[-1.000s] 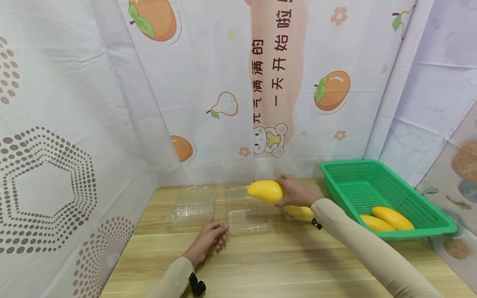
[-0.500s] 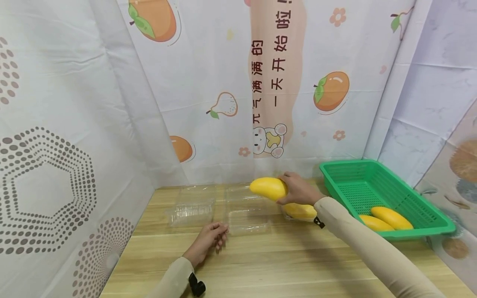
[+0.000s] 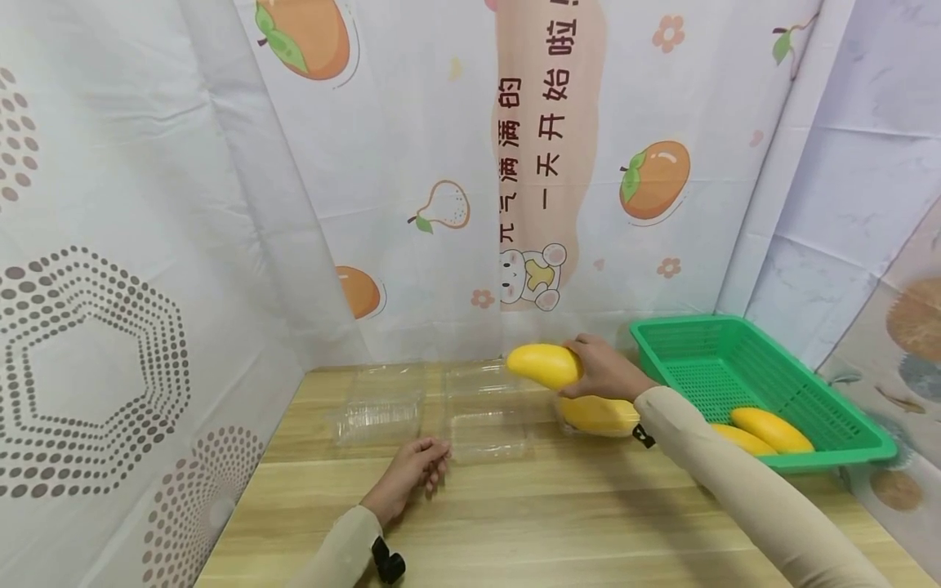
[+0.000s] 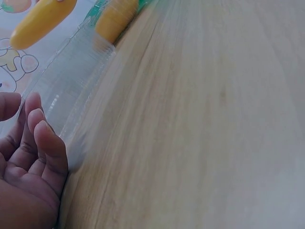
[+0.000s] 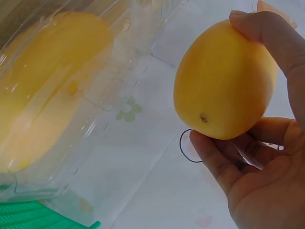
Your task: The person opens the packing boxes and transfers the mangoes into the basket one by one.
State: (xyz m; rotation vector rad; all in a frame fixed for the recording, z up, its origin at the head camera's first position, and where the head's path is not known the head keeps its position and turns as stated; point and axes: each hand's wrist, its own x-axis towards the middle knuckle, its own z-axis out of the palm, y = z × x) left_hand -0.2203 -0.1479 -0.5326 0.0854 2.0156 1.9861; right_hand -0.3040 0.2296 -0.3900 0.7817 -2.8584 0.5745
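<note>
The right hand (image 3: 606,369) grips a yellow mango (image 3: 544,365) in the air, thumb on one side and fingers on the other, as the right wrist view shows of the mango (image 5: 221,81). Below and behind it, another mango (image 3: 599,415) lies in a clear plastic box (image 5: 95,102). An open clear box (image 3: 488,433) stands on the table at the middle. The left hand (image 3: 412,478) rests on the table by that box's near left corner. In the left wrist view its fingers are loosely bent at the box's edge (image 4: 66,90); whether they touch it I cannot tell.
At the right stands a green basket (image 3: 831,404) with two mangoes (image 3: 772,430) in its near end. More clear plastic packaging (image 3: 378,412) lies at the left of the wooden table (image 3: 470,531). A printed curtain (image 3: 412,286) hangs behind.
The right hand has moved right with its mango, a little upward, away from the open box and over the box with a mango. The left hand has stayed still.
</note>
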